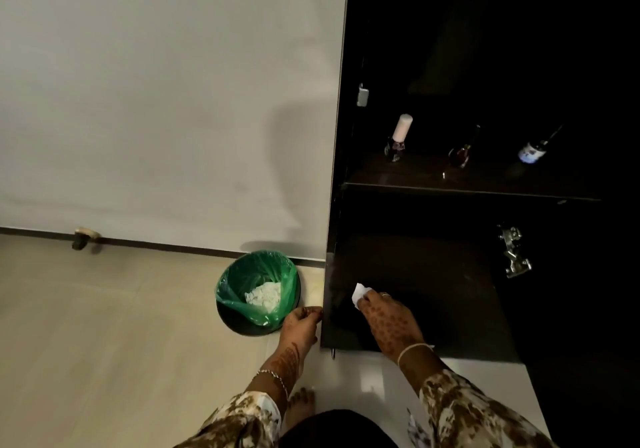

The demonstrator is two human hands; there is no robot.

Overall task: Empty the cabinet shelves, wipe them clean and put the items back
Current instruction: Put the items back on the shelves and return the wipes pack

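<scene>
Pinching small white paper wipe (360, 293) in curled fingers (367, 301) of right hand (388, 319), pressing it to glossy bottom shelf (433, 291) of dark cabinet (333, 239). Gripping cabinet's side edge with left hand (301, 323), fingers bent round it. Judging roughly midway: bottom shelf emptied, smooth upper shelf (485, 186) yet to clear of three small glass bottles (462, 153).

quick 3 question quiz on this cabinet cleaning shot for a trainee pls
1. True or false: the right hand holds a white wipe on the lower shelf.
2. How many bottles are on the upper shelf? A two, B three, C five.
3. Fill in: the left hand grips the cabinet side; the bin next to it has a ___ liner.
Key: 1 true; 2 B; 3 green.
</scene>
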